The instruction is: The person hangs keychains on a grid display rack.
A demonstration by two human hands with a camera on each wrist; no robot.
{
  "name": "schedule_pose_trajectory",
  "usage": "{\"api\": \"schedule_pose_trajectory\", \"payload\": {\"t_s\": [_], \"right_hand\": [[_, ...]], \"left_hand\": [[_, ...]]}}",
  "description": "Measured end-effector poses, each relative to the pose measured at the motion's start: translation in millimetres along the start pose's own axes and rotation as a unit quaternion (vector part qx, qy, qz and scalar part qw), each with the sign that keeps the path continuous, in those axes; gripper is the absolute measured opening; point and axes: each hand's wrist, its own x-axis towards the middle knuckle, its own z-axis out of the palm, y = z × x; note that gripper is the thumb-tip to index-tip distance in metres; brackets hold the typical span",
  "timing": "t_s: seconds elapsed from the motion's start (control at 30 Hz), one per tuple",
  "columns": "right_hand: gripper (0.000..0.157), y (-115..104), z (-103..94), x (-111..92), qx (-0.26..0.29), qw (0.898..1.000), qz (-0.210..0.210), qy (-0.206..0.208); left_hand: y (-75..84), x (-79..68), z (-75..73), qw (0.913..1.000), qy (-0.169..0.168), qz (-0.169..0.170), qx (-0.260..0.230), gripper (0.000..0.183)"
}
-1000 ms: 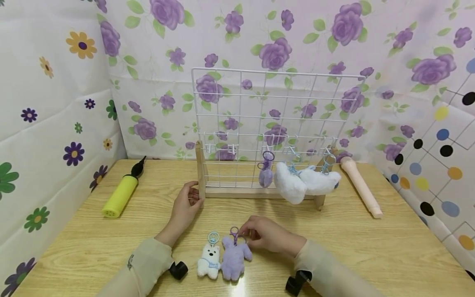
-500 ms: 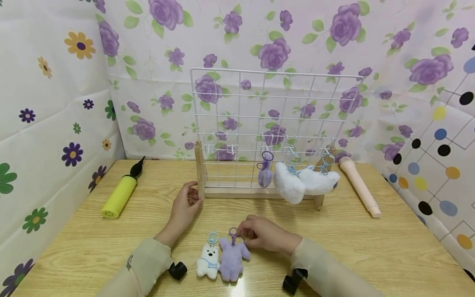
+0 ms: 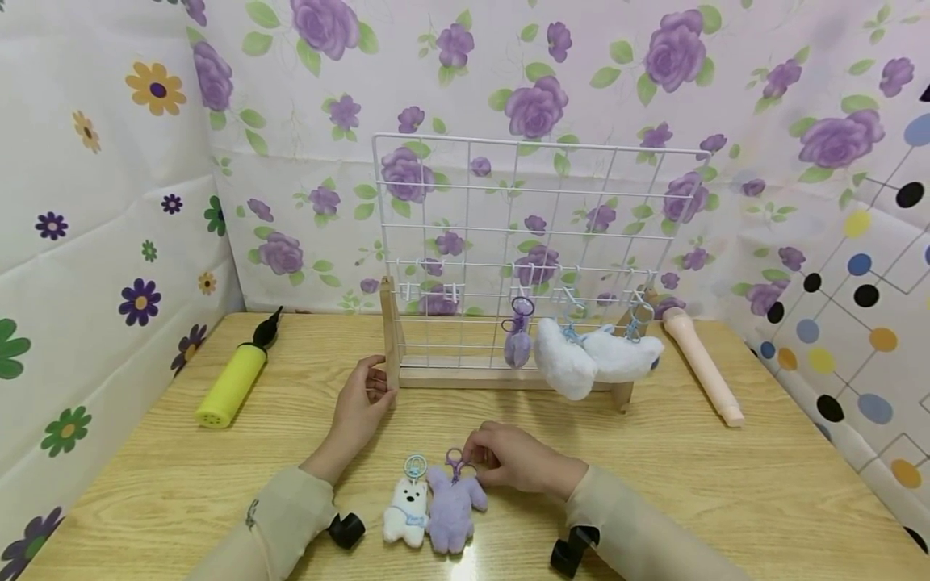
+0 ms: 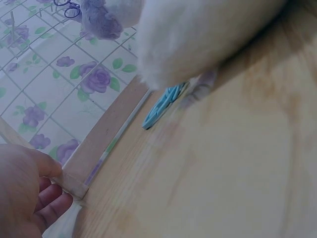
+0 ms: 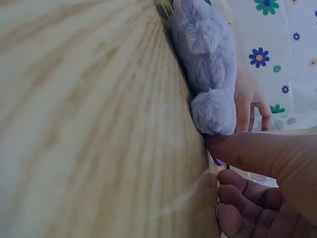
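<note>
A purple plush keychain [image 3: 451, 512] lies on the table, its purple clasp and ring at the top. My right hand [image 3: 519, 457] pinches at that ring; the right wrist view shows the thumb [image 5: 247, 151] right against the plush, with a bit of purple metal beneath. Beside it on the left lies a white bear keychain [image 3: 407, 512] with a blue ring. My left hand [image 3: 361, 399] holds the left wooden foot [image 3: 392, 355] of a white wire grid rack [image 3: 541, 191], thumb in front. From the rack's hooks hang a small purple plush [image 3: 517, 349] and two white plush keychains [image 3: 567, 367].
A yellow hand pump [image 3: 234, 386] with a black nozzle lies at the left of the table. On the right lies a pale pink tube-like object [image 3: 702, 367]. Bare white hooks [image 3: 454, 292] hang on the rack's left part. Flowered cloth surrounds the table.
My right hand has shifted very slightly left at the purple keychain's ring, and the clasp sits at a slightly different angle. The left hand stays on the rack's foot.
</note>
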Motion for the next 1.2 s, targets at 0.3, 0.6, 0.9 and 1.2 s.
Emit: {"api": "schedule_pose_trajectory", "payload": {"t_s": [0.3, 0.6, 0.9, 1.2], "right_hand": [[0.016, -0.5, 0.4, 0.1, 0.055, 0.998, 0.006, -0.006], [0.012, -1.1, -3.7, -8.2, 0.133, 0.991, 0.013, 0.000], [0.009, -8.9, -17.3, -21.1, 0.168, 0.985, 0.009, 0.028], [0.012, -19.1, -29.9, -28.6, 0.211, 0.977, -0.002, 0.035]], "left_hand": [[-0.5, 0.2, -0.3, 1.0000, 0.002, 0.002, 0.007, 0.055], [-0.7, 0.6, 0.8, 0.9999, 0.008, 0.011, 0.003, 0.055], [-0.9, 0.1, 1.4, 0.9997, 0.014, 0.018, 0.007, 0.055], [-1.9, 0.7, 1.0, 0.9998, 0.009, 0.016, 0.005, 0.055]]}}
